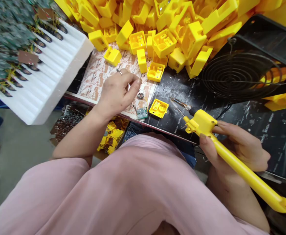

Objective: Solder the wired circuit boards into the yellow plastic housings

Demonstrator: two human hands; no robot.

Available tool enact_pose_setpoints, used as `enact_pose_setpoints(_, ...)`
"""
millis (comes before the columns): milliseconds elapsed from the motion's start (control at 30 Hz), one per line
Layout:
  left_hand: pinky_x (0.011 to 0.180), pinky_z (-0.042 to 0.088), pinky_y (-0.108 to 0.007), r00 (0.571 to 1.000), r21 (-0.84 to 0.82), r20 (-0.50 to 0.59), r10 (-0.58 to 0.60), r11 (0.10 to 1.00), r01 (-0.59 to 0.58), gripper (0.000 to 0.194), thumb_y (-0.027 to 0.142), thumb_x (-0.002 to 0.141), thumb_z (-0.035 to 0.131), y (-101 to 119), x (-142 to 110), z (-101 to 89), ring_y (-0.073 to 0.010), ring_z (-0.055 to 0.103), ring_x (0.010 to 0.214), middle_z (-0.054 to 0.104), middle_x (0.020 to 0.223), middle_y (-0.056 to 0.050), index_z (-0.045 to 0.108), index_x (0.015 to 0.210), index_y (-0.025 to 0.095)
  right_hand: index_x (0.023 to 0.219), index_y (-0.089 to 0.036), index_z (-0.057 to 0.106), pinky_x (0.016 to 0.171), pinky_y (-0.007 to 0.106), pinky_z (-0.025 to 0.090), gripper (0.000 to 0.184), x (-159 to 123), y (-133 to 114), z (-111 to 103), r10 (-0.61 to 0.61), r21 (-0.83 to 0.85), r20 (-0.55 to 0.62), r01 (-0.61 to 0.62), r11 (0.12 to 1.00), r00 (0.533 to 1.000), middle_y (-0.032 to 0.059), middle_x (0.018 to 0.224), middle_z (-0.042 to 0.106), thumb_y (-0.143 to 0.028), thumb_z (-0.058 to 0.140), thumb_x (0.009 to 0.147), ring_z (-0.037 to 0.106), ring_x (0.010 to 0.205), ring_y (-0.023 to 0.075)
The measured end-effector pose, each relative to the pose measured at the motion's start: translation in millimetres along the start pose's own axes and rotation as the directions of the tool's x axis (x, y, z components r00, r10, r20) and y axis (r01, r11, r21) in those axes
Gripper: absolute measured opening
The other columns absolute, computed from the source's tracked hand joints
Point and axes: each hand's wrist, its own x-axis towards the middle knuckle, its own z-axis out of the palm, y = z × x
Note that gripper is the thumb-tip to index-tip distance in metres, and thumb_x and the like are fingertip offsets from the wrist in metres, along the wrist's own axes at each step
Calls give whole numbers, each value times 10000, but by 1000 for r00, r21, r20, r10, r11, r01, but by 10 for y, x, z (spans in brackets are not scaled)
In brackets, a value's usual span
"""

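My right hand (235, 147) grips a yellow soldering gun (203, 122), its metal tip pointing left over the bench, with a thin feed tube beside the tip. Left of the tip lies a small open yellow plastic case (158, 108), its inner side up. My left hand (120, 89) rests above the patterned paper with fingers curled and thumb near the index finger; whatever they may hold is hidden. Just under that thumb is a small round black speaker (140, 95). A green circuit board (142, 113) lies near the bench edge, below the speaker.
Yellow cases (164, 42) are heaped across the back. A black fan (243, 71) with a wire guard stands at the right. On the left, a white foam tray (59, 65) bears many wired boards (8, 39). Below the bench edge, a box holds yellow parts (112, 133).
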Motion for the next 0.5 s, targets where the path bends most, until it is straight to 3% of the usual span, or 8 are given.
enact_pose_setpoints(167, 719, 485, -341, 982, -54, 186, -24, 998, 35, 369, 460, 940, 517, 60, 23, 73, -187, 619, 707, 680, 752, -34, 770, 876, 199, 1353, -362, 720, 542, 325, 605, 599, 45, -23, -8, -37, -15, 6, 37, 999, 999, -10, 899, 802, -167, 889, 813, 728, 643, 202)
enact_pose_setpoints(300, 643, 406, -299, 926, -108, 368, -84, 985, 132, 284, 418, 796, 593, 180, 88, 152, -153, 541, 616, 594, 598, 17, 782, 827, 209, 1320, -325, 741, 551, 305, 597, 564, 72, -28, 33, -58, 8, -23, 59, 998, 998, -7, 903, 801, -163, 895, 802, 726, 650, 187)
enact_pose_setpoints(433, 588, 359, -261, 891, -340, 454, -34, 917, 208, 197, 365, 724, 609, 193, 116, 185, -95, 425, 518, 480, 509, 65, 710, 740, 197, 1318, -314, 731, 547, 304, 583, 538, 26, 44, 35, -105, 45, -9, 105, 993, 994, -10, 898, 799, -184, 879, 818, 719, 636, 182)
enact_pose_setpoints(500, 577, 370, -250, 884, -431, 468, -5, 872, 233, 184, 365, 724, 616, 171, 92, 189, -84, 413, 507, 471, 509, 73, 686, 732, 195, 1374, -328, 681, 529, 323, 565, 548, -61, 143, 2, -87, 61, 64, 83, 995, 994, 4, 930, 802, -228, 843, 860, 718, 634, 197)
